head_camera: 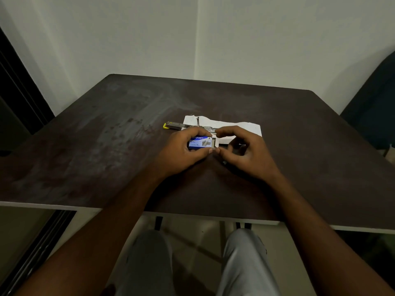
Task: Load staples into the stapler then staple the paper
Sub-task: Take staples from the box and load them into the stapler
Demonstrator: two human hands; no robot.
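Near the middle of the dark worktop (pixel 106 133) I see both of my hands brought together over a small blue box of staples (pixel 201 142). My left hand (pixel 183 148) is closed around the box, thumb along its near side and fingers curled over the far side, so the printed top faces up at me. At the box's right end a pale inner tray (pixel 214 143) sticks out a little. My right hand (pixel 245 150) sits just beside that end, thumb and forefinger narrowed to a pinch at the tray; I cannot tell whether they grip it or only touch it, and the other fingers are curled loosely underneath.

Just beyond my hands, toward the far edge, the stapler (pixel 181 125) lies opened out flat, its metal rail pointing toward the left edge with a yellow tip (pixel 165 126) at the end. Its right part rests on a white sheet of paper (pixel 241 127), which lies crumpled and uneven and runs off toward the right edge; my right hand hides part of its near edge.

Below the worktop's near edge I see my knees in grey trousers (pixel 243 263).
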